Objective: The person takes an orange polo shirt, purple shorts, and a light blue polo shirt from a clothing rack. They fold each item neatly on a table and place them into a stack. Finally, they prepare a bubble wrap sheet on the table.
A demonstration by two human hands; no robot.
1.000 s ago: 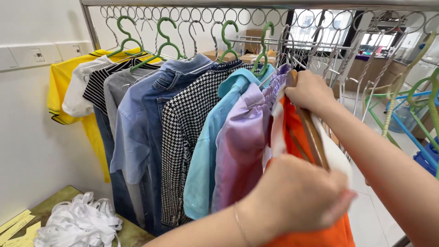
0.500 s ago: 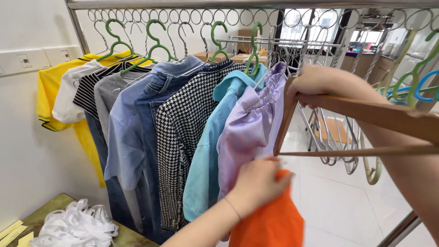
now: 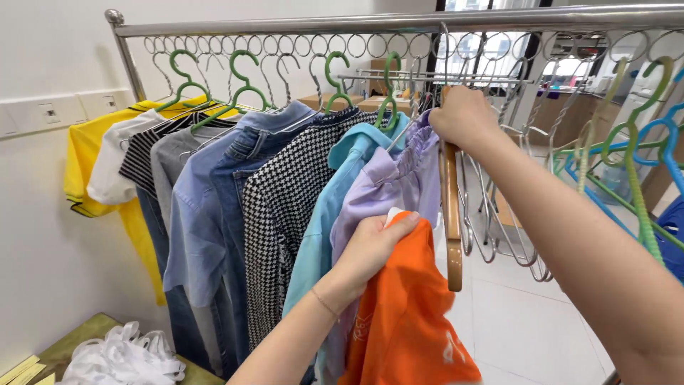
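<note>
**A:** Right in the centre of the frame, the left hand (image 3: 370, 246) has its fingers folded tight on the top edge of an orange garment (image 3: 410, 314), a pinch of cloth bunched in the fist.

**B:** And that orange piece hangs down from there to the bottom edge, centre-right. Upper middle, the right hand (image 3: 463, 117) is wrapped closed around the top of a wooden hanger (image 3: 451, 214), up by the metal rail (image 3: 399, 23).

**A:** The hanger drops edge-on below the fist, one wooden arm running down just beside the orange cloth. Whether they touch, I cannot tell.

**B:** Directly left of the orange piece, a lilac top (image 3: 388, 185) with a gathered neck, pressed against the left hand's knuckles.

**A:** Then moving left along the rail: a light blue shirt (image 3: 320, 228), a black-and-white houndstooth shirt (image 3: 278, 235), a denim shirt (image 3: 206, 228), a grey top, a striped one, and a yellow shirt (image 3: 85, 164) at the far left, on green hangers (image 3: 242, 85).

**B:** Lower left corner, a heap of white cloth (image 3: 121, 356) on a greenish table (image 3: 78, 335). Right edge, empty green and blue hangers (image 3: 641, 142).
</note>
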